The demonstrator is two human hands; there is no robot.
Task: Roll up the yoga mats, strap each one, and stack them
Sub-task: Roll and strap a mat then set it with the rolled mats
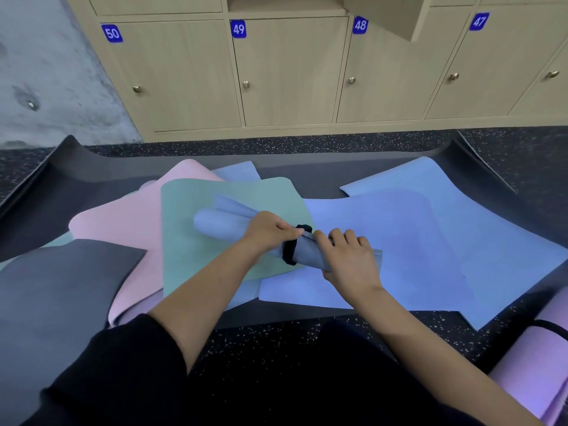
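A rolled light-blue mat (221, 226) lies across a flat green mat (215, 192) in the middle of the floor. A black strap (290, 250) circles the roll near its right end. My left hand (270, 230) pinches the strap at its top edge. My right hand (344, 256) grips the roll's right end, just right of the strap. The roll's left end flares loose. Flat mats lie around: pink (123, 229), blue (399, 241) and grey (55, 290).
A rolled purple mat with a black strap (534, 364) lies at the lower right. A large dark mat (338, 167) underlies the pile on speckled floor. Numbered wooden lockers (292, 72) stand along the far side, a concrete wall (46, 72) at the left.
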